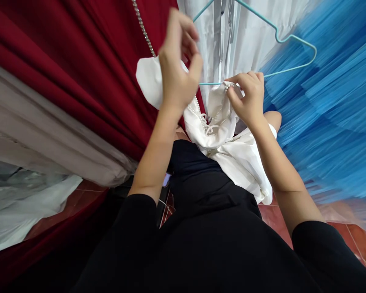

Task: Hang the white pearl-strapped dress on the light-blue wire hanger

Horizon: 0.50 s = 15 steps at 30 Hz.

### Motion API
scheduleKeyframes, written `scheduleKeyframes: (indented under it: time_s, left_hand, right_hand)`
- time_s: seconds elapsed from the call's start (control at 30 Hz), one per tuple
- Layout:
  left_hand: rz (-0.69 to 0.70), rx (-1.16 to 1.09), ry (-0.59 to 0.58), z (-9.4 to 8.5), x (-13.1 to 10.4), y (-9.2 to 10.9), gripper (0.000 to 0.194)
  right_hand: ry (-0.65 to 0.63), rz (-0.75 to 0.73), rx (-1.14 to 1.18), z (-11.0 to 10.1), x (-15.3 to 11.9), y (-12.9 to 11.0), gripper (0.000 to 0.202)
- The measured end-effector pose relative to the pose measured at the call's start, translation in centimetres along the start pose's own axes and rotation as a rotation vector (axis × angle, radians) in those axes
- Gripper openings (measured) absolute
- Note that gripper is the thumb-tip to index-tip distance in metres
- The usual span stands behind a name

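Note:
A white garment (240, 158) with strings of pearl beads (197, 110) along its edges lies over my lap. My right hand (248, 93) pinches its beaded edge near the bottom bar of a light blue hanger (293, 67). My left hand (181, 61) is raised above the garment's left part, slightly blurred, with its fingers curled toward the thumb. Whether something thin sits between those fingertips is too blurred to tell. A white flap of cloth (149, 81) shows behind my left wrist.
Dark red cloth (110, 73) and pale cloth (49, 130) hang at the left, with a sparkling chain (144, 30) on the red. White cloth (256, 32) hangs ahead, blue tulle (338, 118) at the right. Red tiles (274, 215) and a cable (166, 205) lie below.

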<state>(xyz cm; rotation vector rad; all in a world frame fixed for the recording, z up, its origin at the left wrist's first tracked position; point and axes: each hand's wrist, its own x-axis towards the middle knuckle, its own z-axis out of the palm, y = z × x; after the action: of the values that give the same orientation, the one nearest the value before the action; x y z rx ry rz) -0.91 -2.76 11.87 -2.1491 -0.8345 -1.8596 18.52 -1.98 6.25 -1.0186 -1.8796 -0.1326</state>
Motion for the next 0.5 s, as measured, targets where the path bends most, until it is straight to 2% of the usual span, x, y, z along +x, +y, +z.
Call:
scheduleKeyframes:
  time_s: [0.07, 0.17, 0.2, 0.27, 0.33, 0.43, 0.47, 0.5]
  left_hand:
    - [-0.060, 0.025, -0.191, 1.6, -2.2, 0.6, 0.029]
    - [-0.155, 0.195, -0.445, 3.1, -4.7, 0.2, 0.025]
    - [-0.169, 0.251, -0.482, 3.3, -5.1, 0.0, 0.024]
    - [-0.169, 0.294, -0.487, 3.2, -5.3, -0.1, 0.026]
    - [-0.151, 0.275, -0.463, 2.8, -5.0, 0.0, 0.031]
    - [-0.134, 0.262, -0.456, 2.1, -4.4, 0.4, 0.035]
    - [-0.135, 0.272, -0.467, 2.0, -4.3, 0.5, 0.035]
    - [-0.136, 0.288, -0.479, 1.9, -4.2, 0.5, 0.035]
  right_hand:
    - [-0.016, 0.043, 0.011, 0.2, -0.1, 0.3, 0.030]
    - [-0.045, 0.043, -0.025, 0.5, -0.5, 0.7, 0.030]
    - [-0.055, 0.004, -0.043, 0.4, -0.6, 0.7, 0.028]
    - [-0.009, -0.098, -0.091, 0.0, -0.9, 0.9, 0.025]
    - [0.197, -0.178, -0.147, -0.8, -1.1, 1.2, 0.025]
    - [0.649, -0.243, -0.181, -3.0, -1.1, 2.7, 0.024]
    - [0.755, -0.257, -0.167, -3.9, -1.0, 3.5, 0.023]
    - [0.807, -0.254, -0.156, -5.0, -0.9, 4.4, 0.023]
